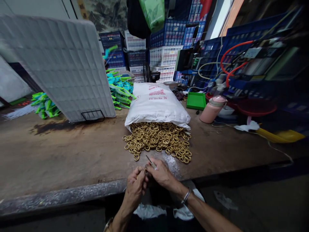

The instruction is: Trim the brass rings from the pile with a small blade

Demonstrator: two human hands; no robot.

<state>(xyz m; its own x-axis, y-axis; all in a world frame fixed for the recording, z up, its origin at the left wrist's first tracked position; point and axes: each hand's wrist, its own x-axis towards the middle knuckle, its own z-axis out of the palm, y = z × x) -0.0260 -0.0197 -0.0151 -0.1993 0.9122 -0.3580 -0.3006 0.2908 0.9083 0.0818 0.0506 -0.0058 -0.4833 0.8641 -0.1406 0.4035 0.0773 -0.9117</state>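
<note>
While right hand (pixel 159 173) grips slim tool (pixel 151 162) at lower centre, left hand (pixel 135 182) has fingers pinched on apparent ring (pixel 137 177), partly hidden. Brass-coloured ring heap (pixel 156 138) spills from white sack (pixel 156 108), mid-frame, onto worktop (pixel 79 154). Plenty left; amount done, can't tell.

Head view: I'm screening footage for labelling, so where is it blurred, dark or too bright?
In the head view, the brass-coloured rings look fairly sharp; toward the head view's right edge, the yellow plastic piece smears; in the head view, shadow hides detail between left hand and right hand, and the pale strip upper right is glaring.
</note>
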